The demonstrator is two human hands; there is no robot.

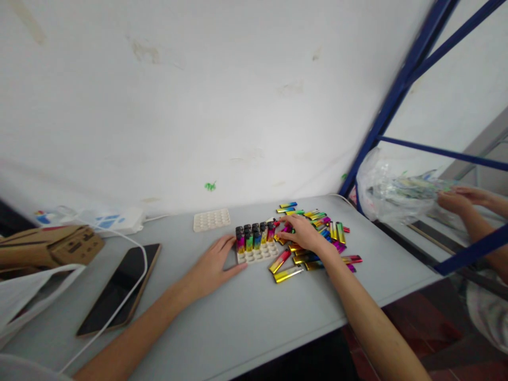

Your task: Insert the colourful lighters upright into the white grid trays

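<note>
A white tray [257,254] with round pockets lies on the table, its back rows filled with several upright lighters [249,241] with black tops and shiny coloured bodies. My left hand [210,267] holds the tray at its left side, thumb along the front corner and fingers at the back. Just right of the tray, a loose pile of lighters [301,258] in gold, red, blue, green and purple lies spread out. My right hand [304,233] is over this pile, its thumb and fingers closed around a lighter [287,229] that is partly hidden.
An unused-looking second pocketed tray [212,219] lies near the wall. On the left are a tablet [119,288], a white cable [130,288] and a cardboard box [51,246]. A blue metal frame [377,132] stands right; beyond it another person's hands [462,198] hold a clear plastic bag [392,190].
</note>
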